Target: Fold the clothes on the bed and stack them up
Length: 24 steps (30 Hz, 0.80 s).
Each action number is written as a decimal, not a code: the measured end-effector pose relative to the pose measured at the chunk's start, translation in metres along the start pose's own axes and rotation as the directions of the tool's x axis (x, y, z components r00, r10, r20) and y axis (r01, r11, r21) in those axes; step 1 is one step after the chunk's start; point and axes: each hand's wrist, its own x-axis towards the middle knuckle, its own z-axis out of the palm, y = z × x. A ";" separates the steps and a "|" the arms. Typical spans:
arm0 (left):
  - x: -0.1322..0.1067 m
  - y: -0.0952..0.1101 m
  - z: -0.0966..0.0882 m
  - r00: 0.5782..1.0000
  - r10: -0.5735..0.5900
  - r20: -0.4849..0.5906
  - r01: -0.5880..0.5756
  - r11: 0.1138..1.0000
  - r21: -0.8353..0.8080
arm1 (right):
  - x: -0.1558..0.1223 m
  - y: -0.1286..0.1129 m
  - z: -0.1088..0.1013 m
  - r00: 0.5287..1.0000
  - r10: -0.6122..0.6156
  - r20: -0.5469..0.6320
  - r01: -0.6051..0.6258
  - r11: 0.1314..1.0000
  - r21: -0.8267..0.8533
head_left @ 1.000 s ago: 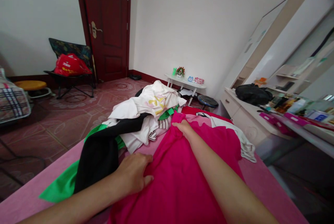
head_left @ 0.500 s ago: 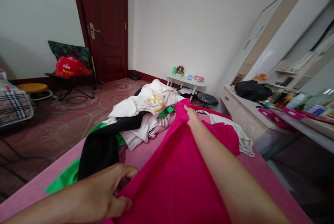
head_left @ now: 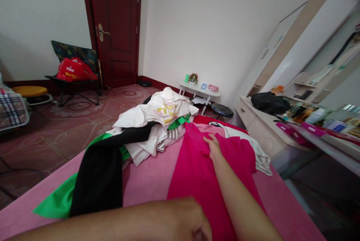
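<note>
A bright pink garment lies across the bed, partly laid over itself, its near end running off the bottom edge. My left hand is low over it, fingers curled and closed on the cloth, somewhat blurred; the fingertips are mostly hidden. Farther up, my right hand rests on the garment with its fingers apart, holding nothing. Left of the pink cloth is a heap of clothes: a white shirt with a yellow print, a black garment and a green one.
Beneath everything is a pink bed cover. A white garment and a red one lie beyond the pink one. At right stands a dresser with a black bag. A folding chair holds a red bag.
My left hand has moved right across the pink garment, bringing its left side over. My right hand has let go of the far end, lowered and spread its fingers on the cloth.
</note>
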 end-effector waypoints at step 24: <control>0.069 -0.098 -0.010 0.829 -0.001 -0.559 0.402 0.694 0.597 | 0.017 -0.029 0.051 0.788 -0.575 0.217 0.600 0.641 -0.479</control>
